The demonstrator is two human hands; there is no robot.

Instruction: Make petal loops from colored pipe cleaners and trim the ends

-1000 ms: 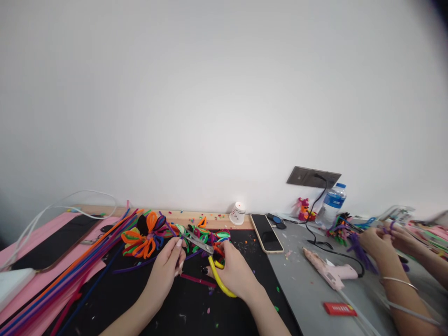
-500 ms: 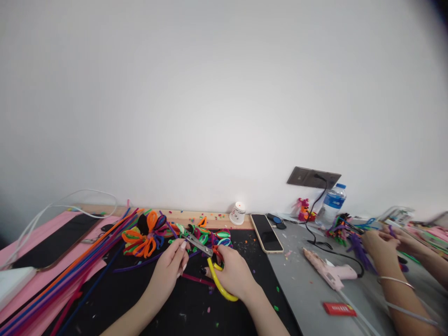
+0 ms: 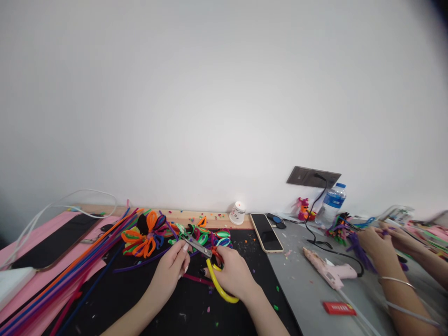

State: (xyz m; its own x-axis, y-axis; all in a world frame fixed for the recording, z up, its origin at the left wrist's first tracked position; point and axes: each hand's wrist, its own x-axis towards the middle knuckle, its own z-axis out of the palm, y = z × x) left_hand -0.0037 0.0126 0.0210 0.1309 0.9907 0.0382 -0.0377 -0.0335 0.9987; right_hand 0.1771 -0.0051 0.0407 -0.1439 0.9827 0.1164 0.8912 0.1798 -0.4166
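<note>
My right hand (image 3: 231, 270) is wrapped round the handles of a pair of scissors (image 3: 200, 247), yellow outside and reddish inside. Their metal blades point up and left, reaching past the fingertips of my left hand (image 3: 173, 263). That hand is closed in a pinch close to the blades; whatever it grips is hidden. A magenta pipe cleaner (image 3: 199, 279) runs beneath, between both hands. Behind them lie looped pipe-cleaner flowers, one mostly orange (image 3: 149, 235) and a green, purple and white cluster (image 3: 222, 238). Purple pipe cleaners (image 3: 140, 265) stretch to the left.
Long pipe cleaners (image 3: 75, 275) lie over pink sheets at left. A paper cup (image 3: 237, 213), phone (image 3: 266, 233), pink glue gun (image 3: 329, 270), red box (image 3: 339, 308) and water bottle (image 3: 332, 205) stand or lie rightward. At far right, another person's hands (image 3: 378, 242) handle purple pieces.
The scissors and both my hands have shifted only slightly, with the same hold. The other person's hands at right have moved a little to the left.
</note>
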